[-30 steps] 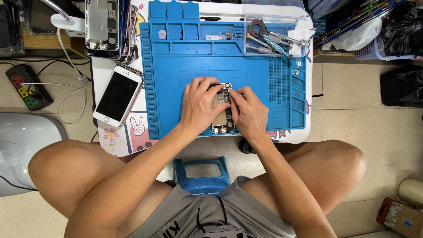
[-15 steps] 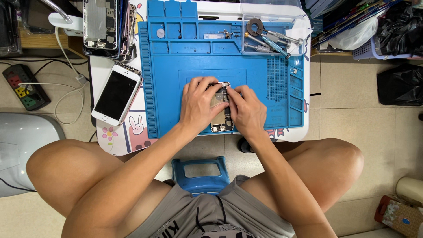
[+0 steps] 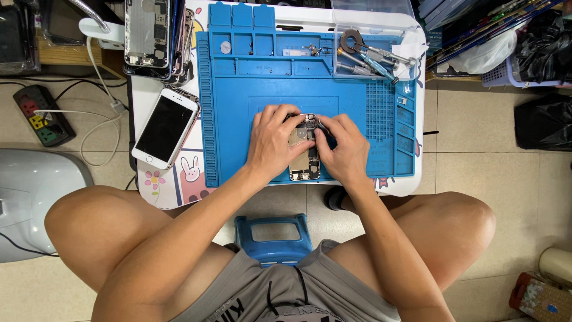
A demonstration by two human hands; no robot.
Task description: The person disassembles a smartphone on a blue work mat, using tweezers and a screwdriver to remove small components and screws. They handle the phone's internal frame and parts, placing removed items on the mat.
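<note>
head | 2 hands: left hand (image 3: 271, 143), right hand (image 3: 345, 149) | 1 opened phone (image 3: 304, 156) | 1 blue mat (image 3: 238, 119)

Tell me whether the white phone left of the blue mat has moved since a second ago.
No. The white phone lies screen up at the same tilt beside the blue mat's left edge, same gap as before.

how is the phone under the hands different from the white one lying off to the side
The opened phone lies on the blue mat with its screen off and its inner parts bare; the white phone lies off the mat, closed, its dark screen up. The opened phone is held by the left hand and right hand; the white phone is untouched. The opened one lies straight, the white one tilted. Both are slim, similar-sized handsets.
</note>
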